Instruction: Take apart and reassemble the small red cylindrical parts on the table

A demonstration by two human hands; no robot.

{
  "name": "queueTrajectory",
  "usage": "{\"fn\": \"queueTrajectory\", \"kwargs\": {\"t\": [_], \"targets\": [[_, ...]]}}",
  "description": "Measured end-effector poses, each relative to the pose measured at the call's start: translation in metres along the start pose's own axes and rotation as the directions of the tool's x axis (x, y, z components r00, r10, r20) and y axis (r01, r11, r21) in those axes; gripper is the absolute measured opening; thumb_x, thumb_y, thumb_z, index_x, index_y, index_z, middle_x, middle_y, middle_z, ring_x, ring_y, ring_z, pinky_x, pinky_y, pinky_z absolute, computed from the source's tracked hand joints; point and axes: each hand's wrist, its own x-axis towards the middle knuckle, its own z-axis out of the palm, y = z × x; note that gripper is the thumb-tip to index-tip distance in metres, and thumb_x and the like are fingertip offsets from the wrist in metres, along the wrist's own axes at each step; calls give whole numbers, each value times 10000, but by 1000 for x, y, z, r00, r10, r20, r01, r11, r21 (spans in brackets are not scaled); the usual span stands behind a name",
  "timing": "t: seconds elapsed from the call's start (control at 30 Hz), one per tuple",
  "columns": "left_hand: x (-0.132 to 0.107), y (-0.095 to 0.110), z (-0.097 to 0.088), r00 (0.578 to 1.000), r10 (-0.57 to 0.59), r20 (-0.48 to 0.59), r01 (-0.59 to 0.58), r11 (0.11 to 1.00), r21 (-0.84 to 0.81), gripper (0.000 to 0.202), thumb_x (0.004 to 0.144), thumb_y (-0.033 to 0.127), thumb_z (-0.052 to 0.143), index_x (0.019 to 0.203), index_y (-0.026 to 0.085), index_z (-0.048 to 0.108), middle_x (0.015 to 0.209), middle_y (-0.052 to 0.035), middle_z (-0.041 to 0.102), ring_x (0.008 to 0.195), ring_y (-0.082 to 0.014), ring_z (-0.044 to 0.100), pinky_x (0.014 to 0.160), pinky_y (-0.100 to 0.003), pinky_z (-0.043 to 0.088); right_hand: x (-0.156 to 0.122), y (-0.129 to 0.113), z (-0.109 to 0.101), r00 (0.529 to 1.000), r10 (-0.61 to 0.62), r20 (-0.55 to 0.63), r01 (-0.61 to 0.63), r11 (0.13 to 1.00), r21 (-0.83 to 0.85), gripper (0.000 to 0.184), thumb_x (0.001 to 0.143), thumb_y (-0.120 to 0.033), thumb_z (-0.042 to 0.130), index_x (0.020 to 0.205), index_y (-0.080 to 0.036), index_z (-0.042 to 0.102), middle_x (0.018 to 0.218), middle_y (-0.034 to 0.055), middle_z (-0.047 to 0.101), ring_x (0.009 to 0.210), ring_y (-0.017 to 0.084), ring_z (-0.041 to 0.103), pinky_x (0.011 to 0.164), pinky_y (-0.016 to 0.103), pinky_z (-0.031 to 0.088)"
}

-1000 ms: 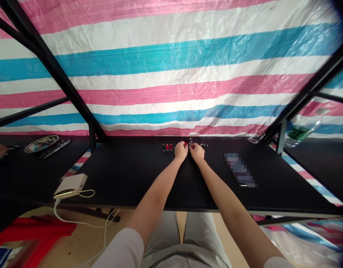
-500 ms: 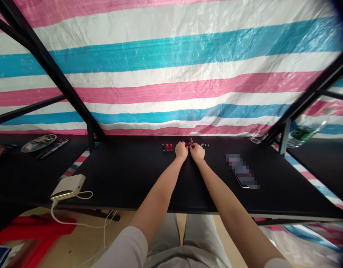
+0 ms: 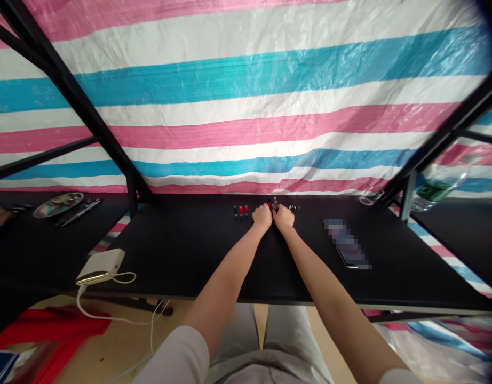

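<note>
My left hand (image 3: 262, 215) and my right hand (image 3: 285, 216) meet over the far middle of the black table, their fingers curled in and nearly touching. Whatever the fingertips pinch is too small and covered to make out. Just beyond them show a small dark red piece (image 3: 269, 205) and an upright pale-topped piece (image 3: 275, 201). Left of my left hand stand a small black cylinder (image 3: 235, 211), a red cylinder (image 3: 241, 211) and another red cylinder (image 3: 246, 210) in a row. Several tiny shiny metal pieces (image 3: 294, 208) lie beside my right hand.
A phone (image 3: 346, 244) lies to the right, a clear cup (image 3: 371, 197) at the back right. A white box with a cable (image 3: 104, 265) sits at the front left. On the left table are a metal dish (image 3: 57, 205), pens (image 3: 80, 213) and another person's hand (image 3: 0, 216).
My left hand has edged slightly right, closer to my right hand. The view has shifted a little; the small cylinders stay in place.
</note>
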Motion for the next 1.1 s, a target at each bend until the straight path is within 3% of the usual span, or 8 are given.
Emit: {"fn": "queueTrajectory", "kwargs": {"t": [0.17,0.3,0.47,0.6,0.8,0.93,1.0,1.1], "targets": [[-26,-7,-11,996,30,83,-33,999,33,292,819,298,456,1039,122,532,987,-168,618,933,-278,599,750,-351,457,-16,3,-8,999,25,47,-26,999,21,219,767,-324,540,894,-165,621,924,128,651,912,256,594,781,376,408],[-49,-19,-20,998,29,56,-30,999,25,325,834,333,427,1090,160,530,975,-134,628,911,-263,606,738,-330,457,-38,5,-4,999,-28,-36,37,965,259,184,778,-327,497,808,-203,629,806,64,662,778,203,612,700,319,439],[-63,-33,-34,997,-15,-79,15,1000,-3,617,853,301,399,1396,180,131,1026,-130,615,887,-242,614,739,-320,450,-62,7,12,928,-187,-321,332,806,491,265,811,-319,428,939,-181,614,843,58,655,723,153,598,692,273,463],[-58,-41,-43,995,-79,-57,80,997,11,726,845,298,427,1413,188,-11,1005,-131,616,891,-242,614,764,-329,440,-69,9,19,879,-293,-376,456,747,484,271,819,-298,420,963,-168,608,877,68,652,742,159,596,713,288,475],[-49,-51,-43,989,-87,-121,88,996,6,454,867,266,382,1316,200,367,1089,-133,588,961,-232,588,792,-317,439,-68,11,21,869,-322,-376,475,756,451,272,819,-289,410,953,-171,615,882,73,651,765,172,596,738,311,478],[-47,-59,-40,970,-46,-240,-10,973,-230,270,868,234,397,1044,230,602,1014,-80,635,952,-194,589,814,-290,435,-70,11,19,879,-333,-340,462,771,438,295,836,-295,387,991,-167,604,939,81,641,818,171,592,779,309,465],[-48,-62,-34,969,-45,-241,-71,890,-450,211,834,255,476,967,207,632,909,-75,664,872,-181,610,764,-275,455,-71,10,17,895,-331,-300,436,794,423,314,852,-312,374,1025,-163,589,959,85,633,849,175,586,807,315,453],[-54,-63,-20,983,-74,-167,-87,613,-785,240,795,319,534,926,144,633,790,-84,672,650,-141,604,601,-247,469,-73,7,12,902,-355,-245,429,802,417,347,864,-351,377,1088,-156,557,975,90,625,888,185,576,829,328,442]]}}
